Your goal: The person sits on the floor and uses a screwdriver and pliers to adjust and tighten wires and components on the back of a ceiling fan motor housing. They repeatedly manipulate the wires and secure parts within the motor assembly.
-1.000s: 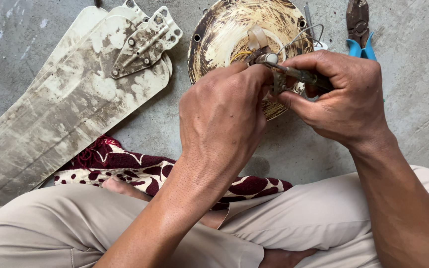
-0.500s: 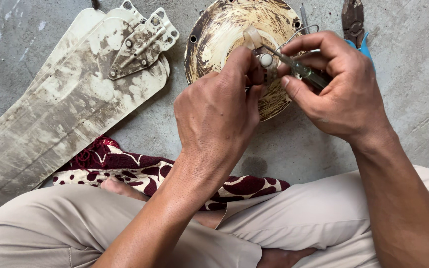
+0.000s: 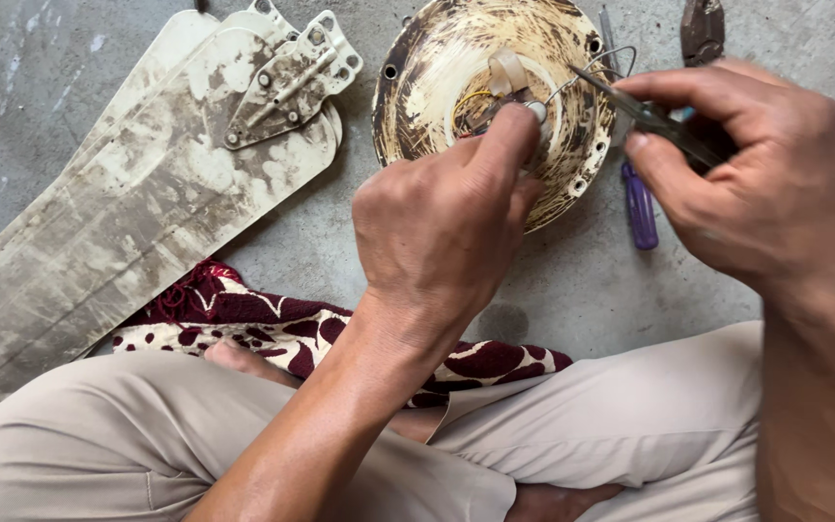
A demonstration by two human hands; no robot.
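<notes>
A round, grimy cream fan motor housing (image 3: 437,68) lies open-side up on the concrete floor; a slim metal tool (image 3: 649,116) is held over its wired centre.

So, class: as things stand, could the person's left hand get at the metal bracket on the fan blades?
Probably yes. The left hand is pinching at the round fan housing, and the bracket lies uncovered beside it, with bare floor between.

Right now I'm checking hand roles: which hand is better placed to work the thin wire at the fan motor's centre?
Probably the right hand: its pliers already point at the wire, while the left hand steadies the motor.
</notes>
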